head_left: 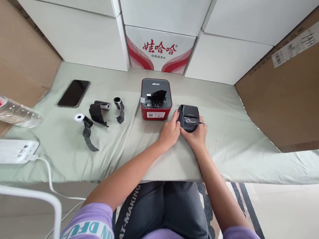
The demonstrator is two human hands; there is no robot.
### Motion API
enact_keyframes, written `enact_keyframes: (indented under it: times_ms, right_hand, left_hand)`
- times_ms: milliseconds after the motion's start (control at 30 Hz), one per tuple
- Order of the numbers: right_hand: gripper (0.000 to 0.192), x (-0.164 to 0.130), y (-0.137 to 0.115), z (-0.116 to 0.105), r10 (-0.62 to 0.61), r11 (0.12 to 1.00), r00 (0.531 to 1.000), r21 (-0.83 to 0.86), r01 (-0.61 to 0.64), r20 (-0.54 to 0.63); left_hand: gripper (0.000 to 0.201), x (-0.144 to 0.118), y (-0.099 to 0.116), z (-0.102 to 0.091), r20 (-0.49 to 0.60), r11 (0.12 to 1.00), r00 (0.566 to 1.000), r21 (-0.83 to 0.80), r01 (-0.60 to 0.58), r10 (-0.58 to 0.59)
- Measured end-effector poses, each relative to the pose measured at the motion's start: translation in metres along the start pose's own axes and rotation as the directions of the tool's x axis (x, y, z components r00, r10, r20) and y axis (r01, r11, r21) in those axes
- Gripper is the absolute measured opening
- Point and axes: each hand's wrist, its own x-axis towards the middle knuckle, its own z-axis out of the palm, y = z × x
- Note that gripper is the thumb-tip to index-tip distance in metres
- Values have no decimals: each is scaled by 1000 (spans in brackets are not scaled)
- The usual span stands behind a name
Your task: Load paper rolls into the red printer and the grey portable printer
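A small black label printer lies on the pale green cloth of the table. My left hand grips its left side and my right hand holds its near right corner. Just to the left stands a red and black printer with a dark strip sticking out of its top slot. Three small paper rolls with dark trailing strips lie further left: one white, one with a wide black band, one thin.
A black phone lies at the left rear. A plastic water bottle and a white power strip with a cable sit at the left edge. White cartons wall the back; brown cardboard stands on both sides.
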Motion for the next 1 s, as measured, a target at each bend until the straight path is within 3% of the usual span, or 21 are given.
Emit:
enact_keyframes:
  times_ms: [233,467,733,1000]
  right_hand:
    - [91,0,-7,-4,43,998,998,-48,-41,50]
    - [93,0,-6,-5,39,998,997,-47,-37,61]
    - [94,-1,-6,-3,42,997,998,-68,-39,37]
    - [96,-2,-6,-3,65,995,996,-76,-61,55]
  left_hand:
    - [56,4,1,-2,3,980,1000,201,3,-4]
    - [45,9,9,-9,-11,895,998,443,57,-58]
    - [49,4,12,-6,-28,850,997,523,71,-67]
    - [54,2,6,-1,-67,908,997,414,57,-33]
